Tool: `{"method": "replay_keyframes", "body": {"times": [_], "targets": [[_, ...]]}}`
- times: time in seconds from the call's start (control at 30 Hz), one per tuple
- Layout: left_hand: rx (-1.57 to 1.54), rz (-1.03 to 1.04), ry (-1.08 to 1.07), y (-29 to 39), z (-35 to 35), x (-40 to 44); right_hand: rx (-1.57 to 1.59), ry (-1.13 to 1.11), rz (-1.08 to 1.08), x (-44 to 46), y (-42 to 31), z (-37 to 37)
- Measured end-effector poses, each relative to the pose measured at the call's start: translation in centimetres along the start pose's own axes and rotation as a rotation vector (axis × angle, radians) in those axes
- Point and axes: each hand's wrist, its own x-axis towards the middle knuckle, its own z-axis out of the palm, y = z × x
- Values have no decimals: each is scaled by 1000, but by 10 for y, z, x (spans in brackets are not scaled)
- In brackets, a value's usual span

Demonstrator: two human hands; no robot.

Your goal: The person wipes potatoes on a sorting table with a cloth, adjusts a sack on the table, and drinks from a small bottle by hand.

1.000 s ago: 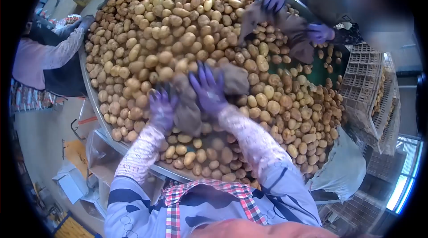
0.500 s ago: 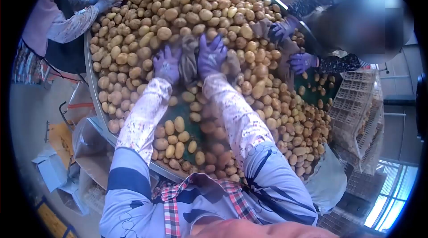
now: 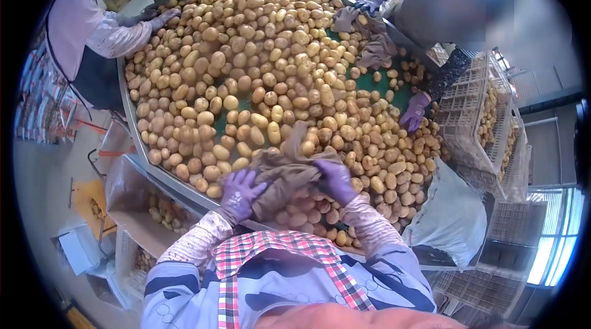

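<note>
A bunched brown cloth (image 3: 286, 175) lies over the potatoes (image 3: 295, 58) close to my apron, between my two purple-gloved hands. My left hand (image 3: 241, 196) is at the cloth's left edge, fingers bent and closed on it. On the other side, my right hand (image 3: 337, 181) grips the cloth's right end, its fingertips partly hidden by folds. Loose potatoes surround both hands. Some directly in front of my apron are blurred by motion.
The potatoes fill a metal-rimmed table (image 3: 140, 155) with patches of green surface (image 3: 369, 84). Co-workers stand at the left and right; one at the right has a gloved hand (image 3: 416, 111) on the potatoes. Plastic crates (image 3: 458, 116) stand right, a cardboard box (image 3: 138, 218) left.
Both my hands have come back from mid-pile toward my apron, bringing the cloth. Potatoes now cover much of the green patch near me. The right co-worker's hands have moved apart.
</note>
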Motion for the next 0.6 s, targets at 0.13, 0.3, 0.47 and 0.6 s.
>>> {"method": "replay_keyframes", "body": {"times": [0.13,0.3,0.47,0.6], "targets": [[-423,-69,283,-5,16,51,-152,289,71,35,-18,-77],[-23,-339,462,-7,-9,186,-771,603,275,119,9,-84],[217,-272,95,-64,86,283,-832,298,409,213,127,5],[61,-368,-150,-89,36,360,-874,358,444,291,198,-10]]}}
